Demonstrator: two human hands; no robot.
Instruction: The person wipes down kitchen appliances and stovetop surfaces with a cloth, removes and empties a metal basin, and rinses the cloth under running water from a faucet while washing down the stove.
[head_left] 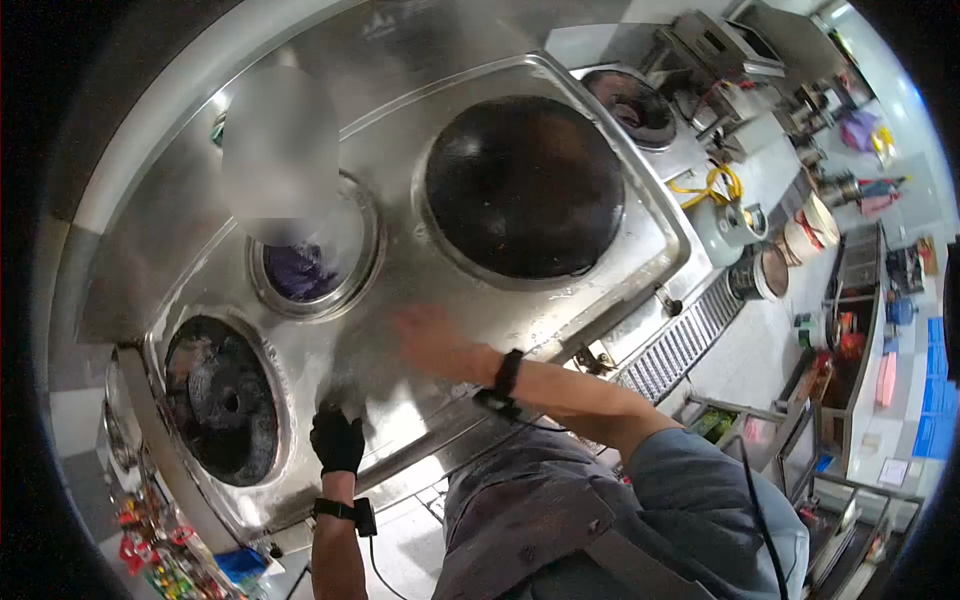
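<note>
On the near half of the steel cooktop (pixel 560 315), both hands were working close together. Cooktop sat directly in front of the person, running under both hands.

Right hand (pixel 432 343): bare, smeared by blur, over the bare steel between the round well (pixel 374 240) and the big black pan-like round (pixel 525 187). Fingers: couldn't tell if apart or together, nor if they touched the metal. Saw no object in it.

Left hand (pixel 338 440): black glove, near the front edge, to the right of the black burner plate (pixel 222 410), well apart from the right hand. Fingers pointed away from the body and looked bent; couldn't tell if they were closed on anything, too dark around the tips.

Purple item (pixel 298 272) lay inside the well; material unclear. Burner plate had a small hole near its middle. Black straps on both wrists, left one with a cable.

Off the cooktop's right end: floor grate (pixel 680 340), gas cylinder (pixel 712 222) with yellow hose (pixel 722 185) by its top, white bucket (pixel 810 228) just beyond.
</note>
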